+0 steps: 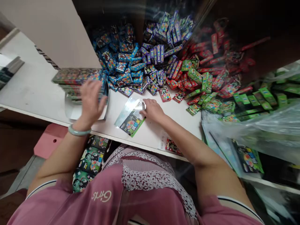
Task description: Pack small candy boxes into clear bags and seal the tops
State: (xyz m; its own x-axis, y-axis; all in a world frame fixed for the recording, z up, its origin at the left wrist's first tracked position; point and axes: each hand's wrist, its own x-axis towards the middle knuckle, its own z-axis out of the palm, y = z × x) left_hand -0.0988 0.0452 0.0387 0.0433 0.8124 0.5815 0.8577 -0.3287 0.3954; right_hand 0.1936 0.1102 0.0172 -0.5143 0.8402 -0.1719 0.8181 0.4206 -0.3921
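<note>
The printed pouch [131, 121] lies flat on the white worktop [184, 123], centred before me, likely so that both hands reach it. My right hand [153, 111] touches its upper right edge, fingers bent; I cannot tell whether they pinch it. My left hand [91, 101], loosely spread, visibly gripping nothing, is at the white tray [74, 113], left of the pouch. Beyond, loose packs [125, 79] lie mostly grouped by colour, presumably keeping kinds apart.

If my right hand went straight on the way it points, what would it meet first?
Your right hand would meet the clear printed bag it touches; beyond, probably the white tray, though depth is unclear.
</note>
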